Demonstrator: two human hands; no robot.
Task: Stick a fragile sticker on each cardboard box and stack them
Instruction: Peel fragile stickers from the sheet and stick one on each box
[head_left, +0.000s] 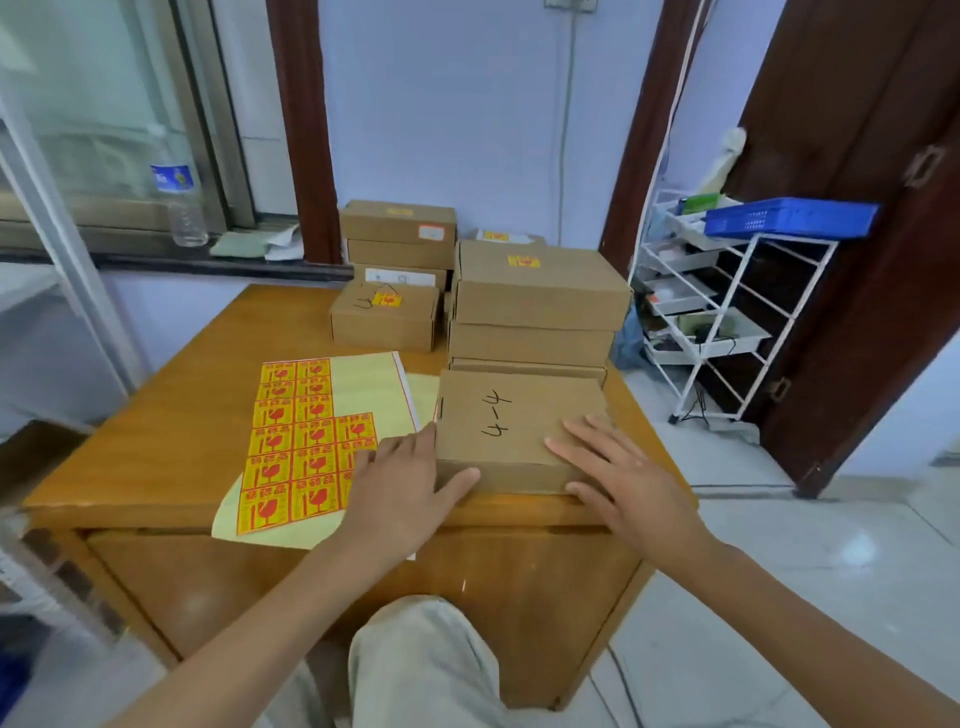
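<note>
A wooden desk (171, 415) is being used as the work surface. At its far right, a stack of cardboard boxes (535, 312) is being kept, the topmost bearing a yellow-and-red sticker on its lid. A second, taller stack (397, 244) is being kept behind, near the wall, and a single stickered box (384, 319) is lying in front of it. A sticker sheet (311, 436) is lying flat on the desk's near left portion, its right columns partly peeled down to yellow backing.

At the desk's near right edge, an unstickered box marked "4-4" (514, 426) is lying flat, just in front of the right-hand stack. It is being steadied from both sides. The left hand (405, 488) is being held against the box's left side, fingers straight, the thumb being pressed on the front face; the grip is released, not clenched. The right hand (618, 478) is being rested flat on the lid's near right corner, fingers extended, grip likewise released.
</note>
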